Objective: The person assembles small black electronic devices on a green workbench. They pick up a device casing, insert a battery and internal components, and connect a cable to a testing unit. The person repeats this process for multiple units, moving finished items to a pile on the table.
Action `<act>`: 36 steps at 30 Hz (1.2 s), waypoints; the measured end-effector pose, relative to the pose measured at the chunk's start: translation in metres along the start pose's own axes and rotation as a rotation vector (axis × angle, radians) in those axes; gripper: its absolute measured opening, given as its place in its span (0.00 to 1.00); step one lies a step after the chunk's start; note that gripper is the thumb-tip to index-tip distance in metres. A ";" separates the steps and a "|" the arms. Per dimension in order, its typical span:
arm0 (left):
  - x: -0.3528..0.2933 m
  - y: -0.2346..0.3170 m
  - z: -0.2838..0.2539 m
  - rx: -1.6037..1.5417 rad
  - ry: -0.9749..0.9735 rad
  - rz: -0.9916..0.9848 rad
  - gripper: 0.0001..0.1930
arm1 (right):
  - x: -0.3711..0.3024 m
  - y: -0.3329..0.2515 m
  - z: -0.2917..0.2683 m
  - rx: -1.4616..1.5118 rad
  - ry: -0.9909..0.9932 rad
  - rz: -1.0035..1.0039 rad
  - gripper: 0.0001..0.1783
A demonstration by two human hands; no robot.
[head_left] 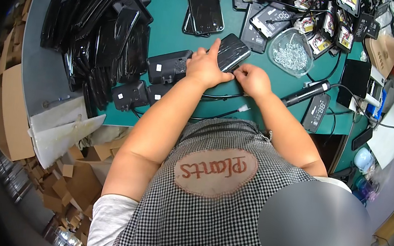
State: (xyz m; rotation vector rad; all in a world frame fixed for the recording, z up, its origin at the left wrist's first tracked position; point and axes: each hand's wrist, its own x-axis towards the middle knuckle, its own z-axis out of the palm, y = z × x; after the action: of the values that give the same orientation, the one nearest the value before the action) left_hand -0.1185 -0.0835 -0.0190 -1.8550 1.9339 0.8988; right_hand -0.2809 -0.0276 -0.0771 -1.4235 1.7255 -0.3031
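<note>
Clear rounded plastic bowl [286, 34] with a heap of small silver screws [291, 57], right of my glossy black rectangular casing [233, 52].
Both on the green surface [167, 23]. My left hand [204, 70]: spread wide against the casing's left end. My right hand [255, 81]: fingers curled narrow by its near edge; can't tell if they're pinching anything.

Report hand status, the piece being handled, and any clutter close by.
Left hand spread on glossy black panel. Right hand curled at its near corner, grip unclear. Close by: black housing, black cable.
</note>
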 end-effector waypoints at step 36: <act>-0.123 0.004 -0.049 -0.312 0.517 0.938 0.26 | -0.059 -0.077 -0.096 1.842 -0.108 0.110 0.29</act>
State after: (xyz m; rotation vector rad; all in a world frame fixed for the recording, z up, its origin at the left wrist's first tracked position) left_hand -0.0992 -0.0190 0.0949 -1.3369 3.2652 1.0608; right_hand -0.2991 -0.0306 0.0576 0.0529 0.7143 -1.2591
